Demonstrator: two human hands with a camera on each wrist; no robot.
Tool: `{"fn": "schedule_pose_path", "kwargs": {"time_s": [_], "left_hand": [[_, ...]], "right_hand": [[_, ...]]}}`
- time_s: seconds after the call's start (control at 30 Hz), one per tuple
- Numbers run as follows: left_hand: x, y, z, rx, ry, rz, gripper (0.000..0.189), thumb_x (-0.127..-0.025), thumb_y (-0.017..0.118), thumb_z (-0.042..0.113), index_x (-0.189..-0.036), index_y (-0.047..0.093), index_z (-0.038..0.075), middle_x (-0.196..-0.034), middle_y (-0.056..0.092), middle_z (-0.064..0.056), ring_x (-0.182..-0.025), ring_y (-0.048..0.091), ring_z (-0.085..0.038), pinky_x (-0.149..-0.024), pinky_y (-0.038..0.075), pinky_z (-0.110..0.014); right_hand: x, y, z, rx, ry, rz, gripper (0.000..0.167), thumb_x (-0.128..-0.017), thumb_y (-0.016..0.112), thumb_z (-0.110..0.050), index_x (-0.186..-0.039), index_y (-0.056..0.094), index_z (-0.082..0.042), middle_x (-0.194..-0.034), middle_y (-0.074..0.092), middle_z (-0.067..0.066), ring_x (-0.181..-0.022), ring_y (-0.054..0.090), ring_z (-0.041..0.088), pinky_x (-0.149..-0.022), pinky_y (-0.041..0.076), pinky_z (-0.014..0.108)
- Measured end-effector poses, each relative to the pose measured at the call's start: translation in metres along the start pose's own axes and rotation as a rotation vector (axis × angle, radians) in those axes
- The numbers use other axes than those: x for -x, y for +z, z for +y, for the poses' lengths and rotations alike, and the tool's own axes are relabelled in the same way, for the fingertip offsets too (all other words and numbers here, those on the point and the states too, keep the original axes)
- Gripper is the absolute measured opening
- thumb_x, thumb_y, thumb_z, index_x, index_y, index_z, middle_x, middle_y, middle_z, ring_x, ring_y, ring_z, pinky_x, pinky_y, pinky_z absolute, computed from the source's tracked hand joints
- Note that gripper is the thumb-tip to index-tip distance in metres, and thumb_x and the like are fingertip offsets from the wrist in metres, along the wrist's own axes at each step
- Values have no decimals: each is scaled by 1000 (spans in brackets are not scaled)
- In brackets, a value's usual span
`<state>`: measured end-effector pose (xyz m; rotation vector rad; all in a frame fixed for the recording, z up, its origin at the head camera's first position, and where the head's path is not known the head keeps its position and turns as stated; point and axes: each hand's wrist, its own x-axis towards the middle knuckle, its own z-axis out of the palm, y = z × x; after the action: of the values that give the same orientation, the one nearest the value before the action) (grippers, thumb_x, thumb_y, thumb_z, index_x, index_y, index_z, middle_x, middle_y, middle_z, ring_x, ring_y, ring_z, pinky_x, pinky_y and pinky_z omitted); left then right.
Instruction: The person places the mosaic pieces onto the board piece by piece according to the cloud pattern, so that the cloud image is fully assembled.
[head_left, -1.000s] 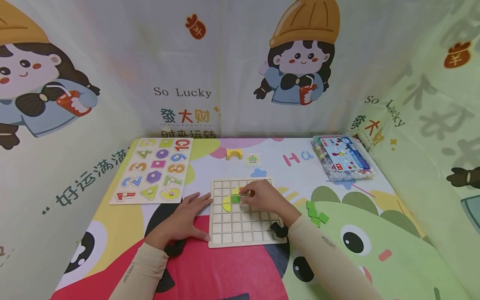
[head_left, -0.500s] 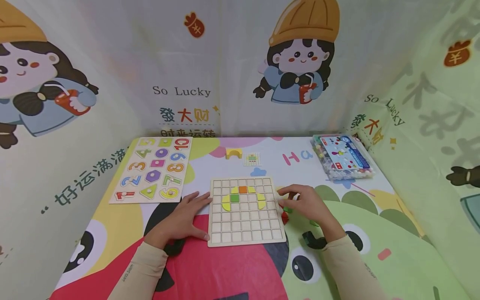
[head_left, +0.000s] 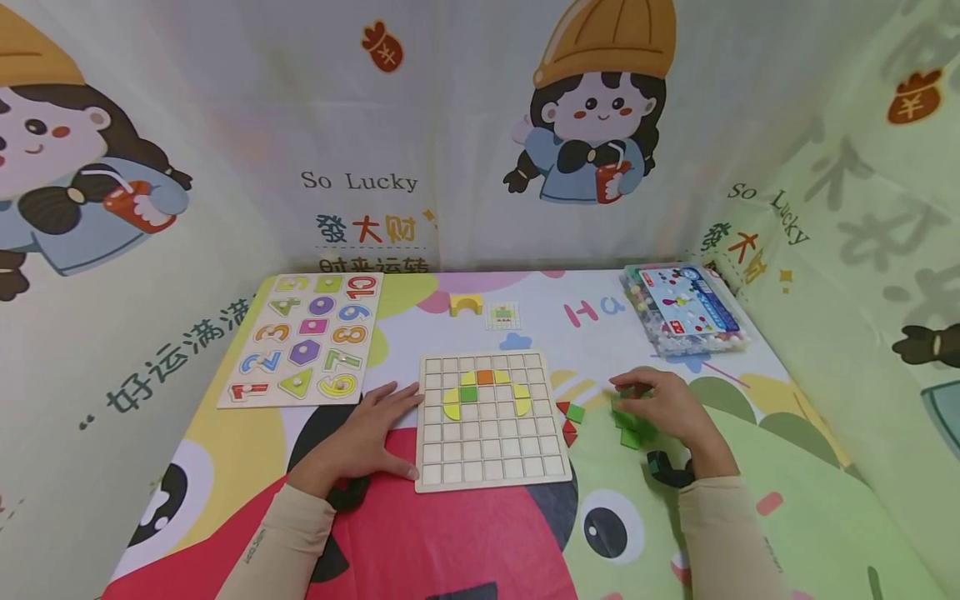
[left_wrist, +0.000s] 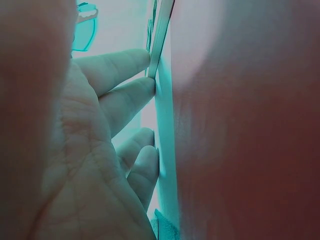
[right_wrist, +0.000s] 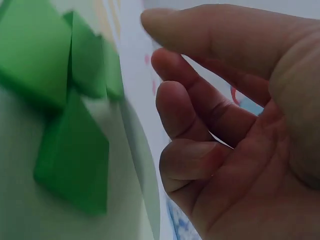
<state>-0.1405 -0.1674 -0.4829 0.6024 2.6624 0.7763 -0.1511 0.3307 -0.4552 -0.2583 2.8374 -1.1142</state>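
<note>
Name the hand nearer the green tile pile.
Right. The right hand hovers by the green tile pile; the left hand touches the grid board at its left edge, farther away.

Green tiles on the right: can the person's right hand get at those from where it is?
Very likely yes: the right hand is close to the green tiles, appears to hold nothing, and its wrist view shows nothing blocking the way.
</note>
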Motion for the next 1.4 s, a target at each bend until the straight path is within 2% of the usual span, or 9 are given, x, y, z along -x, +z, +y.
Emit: {"fn": "schedule_pose_path", "kwargs": {"time_s": [0.2, 0.37, 0.57, 0.87, 1.1, 1.23, 1.4], "left_hand": [[1, -1, 0, 7, -1, 7, 117, -66, 97, 53, -164, 41, 23, -174, 31, -1, -162, 16, -38, -105, 57, -58], [2, -1, 0, 11, 0, 5, 117, -66, 96, 54, -164, 41, 23, -174, 31, -1, -162, 16, -38, -106, 56, -59], [2, -1, 0, 16, 0, 6, 117, -66, 96, 54, -164, 41, 22, -174, 31, -1, -162, 16, -39, -107, 55, -60], [2, -2, 1, 10, 5, -1, 117, -67, 96, 53, -164, 40, 22, -174, 30, -3, -162, 16, -40, -108, 54, -61], [1, -1, 1, 8, 2, -5, 117, -67, 96, 53, -165, 39, 22, -174, 30, -2, -162, 16, -39, -108, 54, -60], [0, -1, 0, 1, 5, -7, 117, -67, 96, 54, -165, 39, 23, -175, 30, -1, -162, 15, -39, -110, 53, -60], [-1, -1, 0, -9, 6, -8, 117, -67, 96, 54, -165, 40, 23, -175, 30, -1, -162, 16, -39, -110, 54, -59]], "right_hand": [[0, -6, 12, 28, 15, -9, 31, -90, 79, -5, -122, 77, -7, -112, 77, 11, -92, 61, 19, -77, 52, 24], [0, -6, 17, 29, 8, -22, 32, -87, 81, -2, -119, 77, -5, -113, 78, 13, -92, 65, 18, -78, 53, 23], [0, -4, 16, 52, 2, -42, 30, -85, 85, -5, -115, 80, -6, -113, 76, 14, -94, 67, 21, -78, 54, 26], [0, 0, 13, 73, 5, -50, 28, -86, 86, -13, -113, 81, -5, -104, 73, 11, -84, 57, 12, -70, 49, 26], [0, 2, 9, 82, 32, -60, 30, -86, 87, -16, -113, 80, -6, -103, 71, 9, -86, 55, 16, -69, 48, 27], [0, 4, 9, 97, 35, -62, 28, -87, 86, -15, -113, 81, -6, -104, 72, 9, -88, 57, 18, -71, 49, 30], [-2, 6, 11, 116, 8, -33, 26, -87, 85, -15, -112, 80, -8, -108, 74, 10, -94, 65, 20, -79, 55, 33]]}}
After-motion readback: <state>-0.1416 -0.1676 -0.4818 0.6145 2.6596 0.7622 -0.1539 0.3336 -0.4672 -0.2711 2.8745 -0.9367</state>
